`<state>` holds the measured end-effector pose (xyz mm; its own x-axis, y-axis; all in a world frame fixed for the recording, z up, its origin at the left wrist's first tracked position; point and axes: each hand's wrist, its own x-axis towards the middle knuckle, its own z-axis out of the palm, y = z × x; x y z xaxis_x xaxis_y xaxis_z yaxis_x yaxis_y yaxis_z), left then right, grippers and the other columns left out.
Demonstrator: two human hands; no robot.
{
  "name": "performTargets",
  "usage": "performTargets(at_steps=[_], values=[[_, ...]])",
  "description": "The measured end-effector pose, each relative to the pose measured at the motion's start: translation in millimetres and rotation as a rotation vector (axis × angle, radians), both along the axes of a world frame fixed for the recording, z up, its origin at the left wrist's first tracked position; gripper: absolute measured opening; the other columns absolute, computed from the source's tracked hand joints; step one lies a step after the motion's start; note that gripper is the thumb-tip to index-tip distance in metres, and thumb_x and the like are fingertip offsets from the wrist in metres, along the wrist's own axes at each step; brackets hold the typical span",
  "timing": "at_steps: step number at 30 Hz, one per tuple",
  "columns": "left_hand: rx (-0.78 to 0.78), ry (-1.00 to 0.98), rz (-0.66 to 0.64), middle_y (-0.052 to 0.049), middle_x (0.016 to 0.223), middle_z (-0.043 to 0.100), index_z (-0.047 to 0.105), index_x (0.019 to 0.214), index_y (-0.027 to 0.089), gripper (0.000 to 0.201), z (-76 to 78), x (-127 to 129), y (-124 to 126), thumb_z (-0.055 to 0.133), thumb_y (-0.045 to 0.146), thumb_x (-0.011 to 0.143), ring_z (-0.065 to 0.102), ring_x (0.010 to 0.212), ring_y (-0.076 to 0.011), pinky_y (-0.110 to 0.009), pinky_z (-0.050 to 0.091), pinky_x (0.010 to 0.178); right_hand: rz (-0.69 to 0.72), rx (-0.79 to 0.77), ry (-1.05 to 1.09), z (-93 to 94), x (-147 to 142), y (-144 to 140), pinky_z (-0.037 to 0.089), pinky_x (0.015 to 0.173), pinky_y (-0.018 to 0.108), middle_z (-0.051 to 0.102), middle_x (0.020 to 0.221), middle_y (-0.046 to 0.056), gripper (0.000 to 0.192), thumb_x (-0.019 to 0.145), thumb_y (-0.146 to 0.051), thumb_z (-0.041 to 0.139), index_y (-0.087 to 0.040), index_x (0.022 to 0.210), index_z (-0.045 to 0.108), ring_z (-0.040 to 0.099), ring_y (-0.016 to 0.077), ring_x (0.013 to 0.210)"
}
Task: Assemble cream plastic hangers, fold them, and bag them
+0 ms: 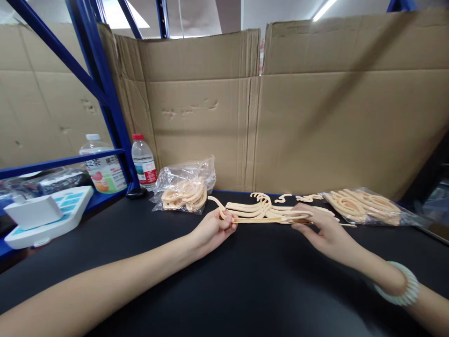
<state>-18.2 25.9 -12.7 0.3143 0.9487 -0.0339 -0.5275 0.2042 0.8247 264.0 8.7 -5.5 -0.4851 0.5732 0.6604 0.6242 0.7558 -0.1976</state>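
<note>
Beige hanger [257, 220] is just in front of hanger pile [242, 209], left hand [215, 229] pinching one end, right hand [324, 229] gripping the other; jug [105, 173] well left of pile reads "果之".

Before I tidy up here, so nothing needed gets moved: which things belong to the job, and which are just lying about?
Seemingly in the job: pale piece held by left hand and right hand; hangers; loose hooks; left bag and right bag of pale parts.

Seemingly just lying about: red-capped bottle; white-capped bottle; what looks like a power strip.
</note>
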Motion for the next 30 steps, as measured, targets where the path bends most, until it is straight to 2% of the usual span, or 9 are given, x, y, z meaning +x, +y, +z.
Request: performTargets(at_steps=[8, 12, 15, 23, 25, 27, 29, 30], values=[[0.049, -0.021, 0.059, 0.002, 0.059, 0.057, 0.049, 0.062, 0.014, 0.027, -0.2, 1.1, -2.5, 0.058, -0.011, 0.06, 0.052, 0.051, -0.0068, -0.015, 0.045, 0.053, 0.003, -0.073, 0.03, 7.1, -9.2, -7.0, 0.052, 0.073, 0.031, 0.066, 0.085, 0.005, 0.013, 0.091, -0.021, 0.048, -0.02, 0.089, 0.06, 0.063, 0.0186, 0.079], [0.041, -0.023, 0.094, 0.0, 0.063, 0.061, 0.051, 0.063, 0.014, 0.026, -0.9, 2.8, -2.9, 0.058, -0.01, 0.064, 0.057, 0.055, -0.0076, -0.017, 0.049, 0.059, -0.028, -0.096, 0.076, 8.4, -10.8, -8.6, 0.05, 0.076, 0.031, 0.066, 0.092, 0.006, 0.012, 0.091, -0.024, 0.049, -0.02, 0.093, 0.059, 0.062, 0.0188, 0.084], [0.055, -0.018, 0.122, 0.0, 0.065, 0.062, 0.052, 0.063, 0.014, 0.024, -2.4, 3.2, -4.9, 0.061, -0.008, 0.067, 0.059, 0.059, -0.0081, -0.019, 0.052, 0.065, -0.056, -0.109, 0.109, 8.6, -11.2, -9.1, 0.049, 0.071, 0.028, 0.065, 0.092, 0.006, 0.013, 0.091, -0.026, 0.049, -0.019, 0.098, 0.058, 0.061, 0.0174, 0.081], [0.097, 0.086, 0.139, 0.001, 0.064, 0.062, 0.054, 0.067, 0.014, 0.018, 0.7, 2.7, -8.9, 0.064, -0.001, 0.071, 0.062, 0.064, -0.0087, -0.02, 0.051, 0.074, -0.09, -0.231, 0.178, 11.3, -13.5, -9.6, 0.048, 0.064, 0.028, 0.064, 0.086, 0.006, 0.019, 0.092, -0.034, 0.047, -0.019, 0.093, 0.058, 0.059, 0.0169, 0.072], [0.123, 0.156, 0.124, -0.001, 0.069, 0.063, 0.054, 0.072, 0.015, 0.013, 1.3, 4.3, -10.5, 0.063, 0.006, 0.075, 0.064, 0.068, -0.0111, -0.024, 0.051, 0.076, -0.113, -0.29, 0.248, 10.0, -11.1, -7.2, 0.049, 0.058, 0.028, 0.064, 0.086, 0.007, 0.023, 0.09, -0.038, 0.048, -0.018, 0.1, 0.057, 0.059, 0.0168, 0.068], [0.22, 0.318, 0.07, -0.003, 0.077, 0.065, 0.054, 0.076, 0.015, 0.008, 1.8, 6.6, -16.5, 0.061, 0.012, 0.078, 0.065, 0.07, -0.014, -0.028, 0.051, 0.076, -0.149, -0.321, 0.325, 9.2, -7.3, -3.6, 0.049, 0.054, 0.027, 0.063, 0.084, 0.007, 0.029, 0.089, -0.04, 0.049, -0.017, 0.106, 0.056, 0.059, 0.0165, 0.064], [0.435, 0.617, -0.012, -0.006, 0.083, 0.066, 0.056, 0.079, 0.015, 0.002, 3.4, 9.2, -28.6, 0.057, 0.015, 0.08, 0.064, 0.073, -0.0167, -0.031, 0.05, 0.074, -0.18, -0.306, 0.374, 9.8, -3.4, 0.2, 0.049, 0.055, 0.028, 0.062, 0.083, 0.006, 0.032, 0.088, -0.042, 0.05, -0.017, 0.108, 0.056, 0.059, 0.0168, 0.065], [0.599, 0.798, -0.048, -0.007, 0.084, 0.066, 0.058, 0.081, 0.015, 0.003, 4.9, 10.4, -36.5, 0.055, 0.015, 0.081, 0.063, 0.076, -0.0184, -0.033, 0.05, 0.075, -0.189, -0.293, 0.377, 10.4, -2.0, 1.7, 0.05, 0.056, 0.028, 0.062, 0.083, 0.006, 0.032, 0.088, -0.043, 0.051, -0.017, 0.106, 0.057, 0.059, 0.0174, 0.066]])
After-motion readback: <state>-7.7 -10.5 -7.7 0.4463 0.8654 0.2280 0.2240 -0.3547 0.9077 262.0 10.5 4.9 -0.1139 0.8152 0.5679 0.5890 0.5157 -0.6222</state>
